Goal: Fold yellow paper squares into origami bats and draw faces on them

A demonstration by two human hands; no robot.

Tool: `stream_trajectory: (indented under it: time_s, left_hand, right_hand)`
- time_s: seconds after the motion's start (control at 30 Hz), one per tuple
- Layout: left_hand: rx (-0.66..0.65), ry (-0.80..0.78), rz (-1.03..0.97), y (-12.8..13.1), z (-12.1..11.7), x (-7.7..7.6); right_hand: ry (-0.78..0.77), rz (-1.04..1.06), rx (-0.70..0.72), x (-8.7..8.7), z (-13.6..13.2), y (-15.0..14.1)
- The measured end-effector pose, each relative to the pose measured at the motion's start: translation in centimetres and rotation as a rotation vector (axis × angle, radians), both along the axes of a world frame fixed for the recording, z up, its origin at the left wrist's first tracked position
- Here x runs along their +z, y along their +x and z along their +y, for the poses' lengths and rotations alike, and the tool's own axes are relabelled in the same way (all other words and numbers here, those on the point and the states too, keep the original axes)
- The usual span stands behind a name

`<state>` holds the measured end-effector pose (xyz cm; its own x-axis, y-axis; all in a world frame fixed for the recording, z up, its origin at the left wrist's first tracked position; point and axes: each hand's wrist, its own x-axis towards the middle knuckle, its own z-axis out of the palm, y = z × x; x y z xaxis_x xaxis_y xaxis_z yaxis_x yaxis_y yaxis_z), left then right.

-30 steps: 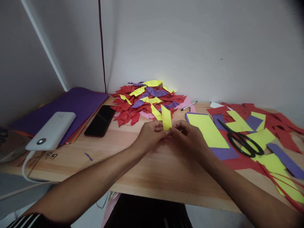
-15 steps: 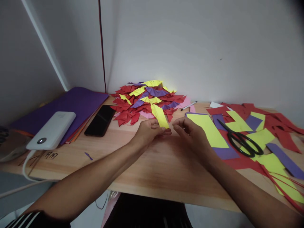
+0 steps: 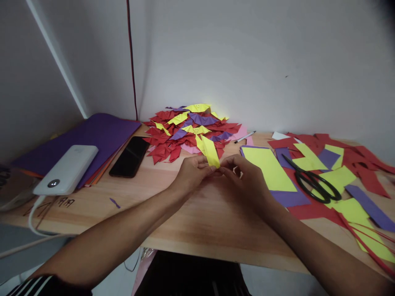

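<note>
A folded strip of yellow paper (image 3: 210, 151) stands out from between the fingers of my left hand (image 3: 190, 172), which is closed on its near end. My right hand (image 3: 247, 176) pinches at the lower right corner of the same strip, its fingertips meeting those of the left hand. The exact fold under the fingers is hidden. Just behind the strip lies a heap of folded paper figures (image 3: 173, 150) in red, yellow and purple, some yellow ones with small drawn faces.
Right of my hands lie a yellow paper sheet (image 3: 268, 166) on purple ones, black-handled scissors (image 3: 317, 187) and many paper scraps (image 3: 336, 179). A pen (image 3: 245, 137) rests near the wall. To the left are a phone (image 3: 129, 157), a white power bank (image 3: 68, 168) and purple sheets (image 3: 105, 127).
My right hand has moved left and closed on the near end of the yellow strip. The strip has turned slightly in my left hand.
</note>
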<state>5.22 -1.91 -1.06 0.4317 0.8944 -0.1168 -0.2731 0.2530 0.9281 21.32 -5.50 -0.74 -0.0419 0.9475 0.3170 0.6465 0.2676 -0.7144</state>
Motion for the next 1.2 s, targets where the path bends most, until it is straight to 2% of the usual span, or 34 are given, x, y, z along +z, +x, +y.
stream_trajectory:
  time_s: [0.1,0.2,0.4,0.63,0.97,1.2]
  left_hand:
    - [-0.007,0.013,0.001,0.04,-0.01,-0.04]
    - [-0.003,0.032,0.044,0.11,-0.09,-0.08]
    - [-0.014,0.043,0.083,0.17,-0.30,-0.14]
    - [0.000,0.112,0.167,0.09,-0.02,-0.03]
    - [-0.015,0.134,0.171,0.08,-0.22,-0.01]
    - [-0.032,0.128,0.230,0.03,-0.17,0.16]
  right_hand:
    - [0.029,-0.074,-0.002,0.26,-0.04,-0.05]
    - [-0.009,-0.106,-0.007,0.36,0.03,0.01]
    - [-0.161,-0.026,0.078,-0.29,0.43,0.50]
    - [-0.217,0.073,0.086,-0.30,0.50,0.62]
    - [-0.170,0.002,0.089,-0.42,0.27,0.46]
    - [-0.206,0.014,0.131,-0.16,0.64,0.72]
